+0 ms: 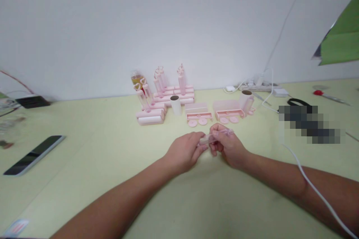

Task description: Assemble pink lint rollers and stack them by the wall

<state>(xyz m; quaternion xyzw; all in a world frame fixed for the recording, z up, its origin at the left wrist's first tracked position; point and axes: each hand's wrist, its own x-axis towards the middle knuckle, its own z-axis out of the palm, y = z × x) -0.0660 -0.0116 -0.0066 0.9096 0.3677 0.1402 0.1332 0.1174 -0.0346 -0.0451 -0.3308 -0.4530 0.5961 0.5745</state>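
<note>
Between my two hands lies a clear pinkish tube, held nearly level above the table. My left hand grips its left end between thumb and fingers. My right hand is closed round its right end, where a pink tip pokes out past the fingers. Just beyond are two pink open cases, a left one and a right one, with small pink discs in front. A white cardboard tube stands upright left of them, and another stands behind the right case.
Assembled pink holders with upright clear tubes stand at the back, near a bottle. A phone-like slab lies at left. At right are a power strip, a red-tipped tool, and a white cable crossing over my right arm.
</note>
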